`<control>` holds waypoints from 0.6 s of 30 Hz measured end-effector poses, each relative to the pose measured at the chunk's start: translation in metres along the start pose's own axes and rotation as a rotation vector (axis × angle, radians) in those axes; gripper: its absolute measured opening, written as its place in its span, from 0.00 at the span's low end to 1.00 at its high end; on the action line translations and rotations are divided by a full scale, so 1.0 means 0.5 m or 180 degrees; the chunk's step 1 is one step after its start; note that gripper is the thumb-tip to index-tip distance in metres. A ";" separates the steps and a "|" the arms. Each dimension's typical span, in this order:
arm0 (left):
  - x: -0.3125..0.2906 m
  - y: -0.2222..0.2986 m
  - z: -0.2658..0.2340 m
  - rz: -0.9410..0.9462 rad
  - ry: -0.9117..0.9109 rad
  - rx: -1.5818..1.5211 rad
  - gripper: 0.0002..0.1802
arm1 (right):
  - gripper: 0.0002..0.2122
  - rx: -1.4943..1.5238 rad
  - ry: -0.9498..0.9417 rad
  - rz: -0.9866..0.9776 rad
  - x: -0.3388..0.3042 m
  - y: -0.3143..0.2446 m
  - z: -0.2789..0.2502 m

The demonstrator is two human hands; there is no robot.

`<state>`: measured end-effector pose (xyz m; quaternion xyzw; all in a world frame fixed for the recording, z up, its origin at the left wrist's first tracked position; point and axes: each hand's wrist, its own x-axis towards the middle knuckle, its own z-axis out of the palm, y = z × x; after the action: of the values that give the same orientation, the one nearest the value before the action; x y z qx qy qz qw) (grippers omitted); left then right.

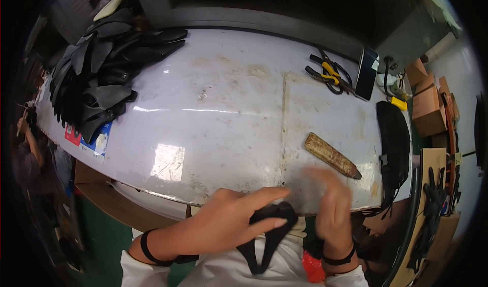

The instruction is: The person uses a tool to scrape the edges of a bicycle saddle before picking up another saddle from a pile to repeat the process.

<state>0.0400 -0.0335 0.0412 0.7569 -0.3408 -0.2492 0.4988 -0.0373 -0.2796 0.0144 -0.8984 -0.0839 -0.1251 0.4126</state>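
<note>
My left hand (223, 223) pinches a black V-shaped piece (272, 246) with an open slot down its middle, in front of the table's near edge. It has the look of a bicycle saddle shell. The thumb lies on top of it, while the index finger reaches along its upper end. To its right is my right hand (333, 205), raised and apart from the piece; motion smears its fingers. Just beyond that hand, a worn yellow-brown wedge-shaped tool (330, 154) with a dark tip lies on the white table (223, 145).
Many similar black pieces (101, 53) are heaped at the table's far left. Pliers (328, 73) with yellow-black handles, black-handled scissors (348, 76) and a phone (367, 73) lie at the far right. A black pouch (393, 150) lines the right edge. Cardboard boxes (429, 109) stand beyond.
</note>
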 end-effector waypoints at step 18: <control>0.073 -0.090 0.059 -0.0184 -0.1017 -0.0152 0.17 | 0.11 0.3389 0.0048 -0.0245 -0.054 0.057 0.038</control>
<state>0.0547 -0.0666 -0.0128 0.7050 -0.3879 -0.3887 0.4488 -0.0532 -0.2848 -0.0260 -0.5601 -0.1657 -0.0867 0.8070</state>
